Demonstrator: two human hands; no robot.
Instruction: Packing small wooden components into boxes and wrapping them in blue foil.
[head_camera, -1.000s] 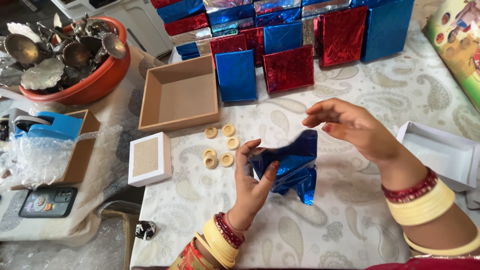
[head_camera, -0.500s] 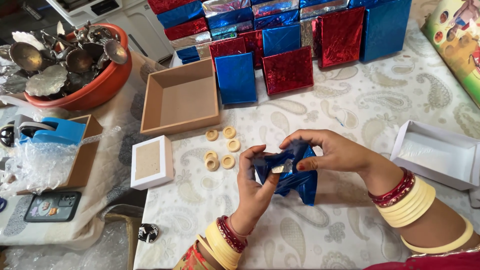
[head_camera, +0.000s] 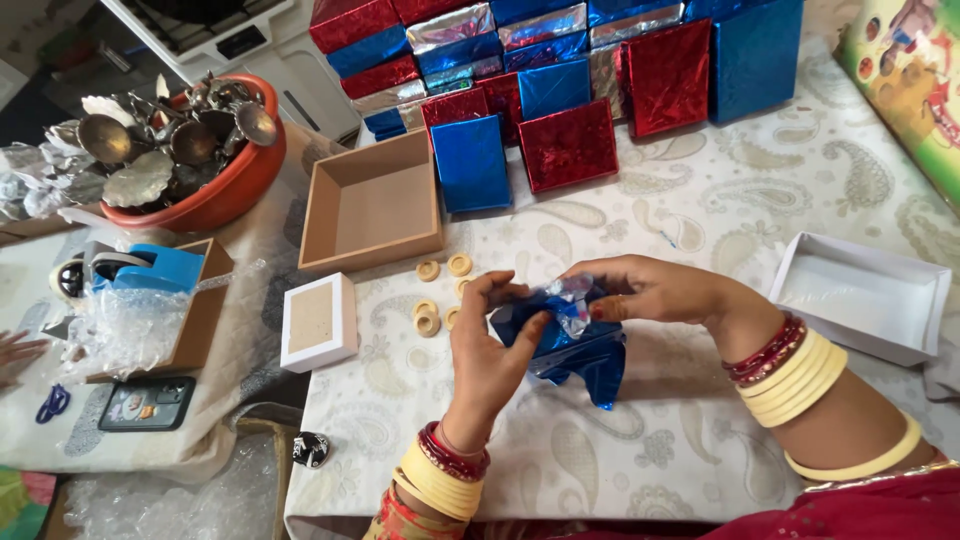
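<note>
Gripping the blue foil wrap (head_camera: 590, 355) with both hands, just above the bench (head_camera: 700, 440) and near its front edge. Left hand (head_camera: 490, 345) closing around the left side of the bundle, thumb and fingers curled onto the foil. Right hand (head_camera: 640, 290) pinching a crumpled, shiny fold at the top with its fingertips. Hanging loose below the hands, a flap of the foil, almost brushing the patterned cloth. Not showing clearly whether a box is sitting inside the wrap.

Judging by the creases and glare: very light, thin and limp, holding a fold once pressed but tearing or scarring easily if tugged. Probably slippery on the glossy face, so calling for a light pinch at edges and folded corners rather than a squeeze across the middle. Supporting from underneath with the palm likely helping to stop the bundle from sagging.

Lying just left of the left hand, several small tan discs (head_camera: 440, 295) scattered on the cloth. Sitting further left, at the bench edge, a small white box (head_camera: 318, 320), and beyond it an open brown box (head_camera: 372, 205). Resting well apart on the right, an empty white tray (head_camera: 860, 295). Standing along the far side, rows of wrapped boxes (head_camera: 570, 145) in red, blue and silver foil.
</note>
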